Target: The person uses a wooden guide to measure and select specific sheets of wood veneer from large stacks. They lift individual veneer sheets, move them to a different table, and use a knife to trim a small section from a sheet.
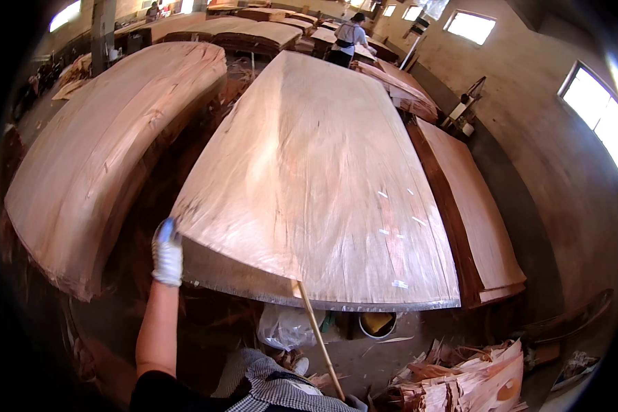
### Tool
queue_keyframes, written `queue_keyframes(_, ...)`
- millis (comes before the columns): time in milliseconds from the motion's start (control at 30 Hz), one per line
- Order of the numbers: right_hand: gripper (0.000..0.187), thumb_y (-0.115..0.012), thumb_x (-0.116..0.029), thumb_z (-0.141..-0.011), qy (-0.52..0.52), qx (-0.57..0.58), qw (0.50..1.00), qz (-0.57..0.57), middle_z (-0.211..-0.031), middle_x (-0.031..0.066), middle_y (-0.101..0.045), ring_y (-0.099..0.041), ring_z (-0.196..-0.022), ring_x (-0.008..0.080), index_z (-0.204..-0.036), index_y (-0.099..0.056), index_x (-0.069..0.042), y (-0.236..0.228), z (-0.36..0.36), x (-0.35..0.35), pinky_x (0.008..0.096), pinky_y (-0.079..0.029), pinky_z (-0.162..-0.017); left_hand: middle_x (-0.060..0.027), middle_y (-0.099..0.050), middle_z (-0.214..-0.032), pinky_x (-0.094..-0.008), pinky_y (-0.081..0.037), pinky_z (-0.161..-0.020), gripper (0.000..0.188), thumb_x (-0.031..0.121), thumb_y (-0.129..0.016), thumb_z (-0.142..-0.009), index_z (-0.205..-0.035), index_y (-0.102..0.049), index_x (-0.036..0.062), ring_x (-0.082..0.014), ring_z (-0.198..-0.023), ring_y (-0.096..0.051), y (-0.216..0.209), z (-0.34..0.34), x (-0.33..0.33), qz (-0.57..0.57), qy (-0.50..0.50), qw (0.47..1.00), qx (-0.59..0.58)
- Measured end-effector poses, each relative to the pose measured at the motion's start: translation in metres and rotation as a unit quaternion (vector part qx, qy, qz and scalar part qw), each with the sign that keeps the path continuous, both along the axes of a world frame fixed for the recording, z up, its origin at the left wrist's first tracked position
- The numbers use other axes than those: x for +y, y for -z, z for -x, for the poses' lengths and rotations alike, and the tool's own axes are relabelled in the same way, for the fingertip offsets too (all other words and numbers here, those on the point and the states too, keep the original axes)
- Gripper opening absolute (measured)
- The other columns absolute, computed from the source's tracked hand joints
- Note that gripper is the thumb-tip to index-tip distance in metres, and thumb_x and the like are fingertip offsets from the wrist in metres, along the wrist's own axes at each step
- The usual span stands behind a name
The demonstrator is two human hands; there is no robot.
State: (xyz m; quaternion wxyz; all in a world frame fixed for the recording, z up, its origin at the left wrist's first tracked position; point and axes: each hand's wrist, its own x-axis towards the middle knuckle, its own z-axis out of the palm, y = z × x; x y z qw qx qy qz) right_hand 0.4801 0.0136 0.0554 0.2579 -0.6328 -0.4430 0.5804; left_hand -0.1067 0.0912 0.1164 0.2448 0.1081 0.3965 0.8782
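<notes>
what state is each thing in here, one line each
veneer sheet: front left edge raised
left hand: gloved, blurred, at the sheet's corner
stick: tilted, upper end at the sheet's front edge
plastic bag: crumpled
bucket: open, yellowish contents
veneer scraps: loosely heaped
left stack: ragged-edged

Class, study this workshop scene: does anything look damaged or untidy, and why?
Yes: the wood sheet has a darker reddish streak with white strips around it, perhaps a mended split. Torn wood scraps also lie heaped at lower right, jagged and untidy.
</notes>
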Motion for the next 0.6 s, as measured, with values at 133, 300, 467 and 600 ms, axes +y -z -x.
queue_keyframes(133, 0.017, -0.064, -0.014, -0.081, 0.04, -0.145, 0.986, -0.066, -0.071, 0.0048, -0.058, -0.051, -0.068, 0.0112, -0.09, -0.062, 0.001, -0.016, -0.044, -0.023, 0.0252, -0.043, -0.06, -0.001, -0.059, -0.108, -0.0334, -0.035, -0.094, 0.027, 0.026, -0.062, -0.081, -0.104, -0.059, 0.0119, -0.0177, -0.104, -0.05, 0.06, 0.028, -0.032, 0.031, 0.066, 0.99, -0.117)
queue_keyframes(300, 0.018, -0.066, -0.015, -0.08, 0.018, -0.192, 0.966, -0.173, -0.07, 0.0047, -0.058, -0.051, -0.066, 0.0109, -0.089, -0.063, 0.0, -0.004, -0.059, -0.022, 0.0256, -0.043, -0.058, -0.0052, -0.056, -0.095, -0.038, -0.04, -0.089, 0.03, 0.027, -0.065, -0.078, -0.102, -0.057, 0.0104, -0.0225, -0.093, -0.052, 0.141, 0.051, -0.059, 0.173, 0.11, 0.972, -0.116)
queue_keyframes(467, 0.018, -0.066, -0.021, -0.08, 0.022, -0.015, 1.0, 0.013, -0.05, -0.0022, -0.046, -0.04, -0.039, 0.0064, -0.073, -0.058, -0.006, -0.004, 0.056, 0.085, 0.0233, -0.027, -0.036, -0.0043, -0.055, -0.087, -0.0358, -0.046, -0.07, 0.024, 0.024, -0.065, -0.077, -0.095, -0.057, 0.0099, -0.0198, -0.077, -0.053, 0.172, 0.034, -0.044, 0.308, 0.151, 0.936, -0.084)
queue_keyframes(600, 0.024, -0.067, -0.027, -0.079, 0.036, 0.123, 0.992, 0.006, -0.052, -0.002, -0.047, -0.039, -0.04, 0.008, -0.071, -0.058, -0.006, -0.037, 0.118, 0.157, 0.0233, -0.028, -0.036, -0.0035, -0.053, -0.085, -0.0366, -0.045, -0.064, 0.026, 0.024, -0.067, -0.076, -0.094, -0.056, 0.0085, -0.0189, -0.072, -0.051, 0.181, 0.035, -0.027, 0.344, 0.241, 0.907, -0.024)
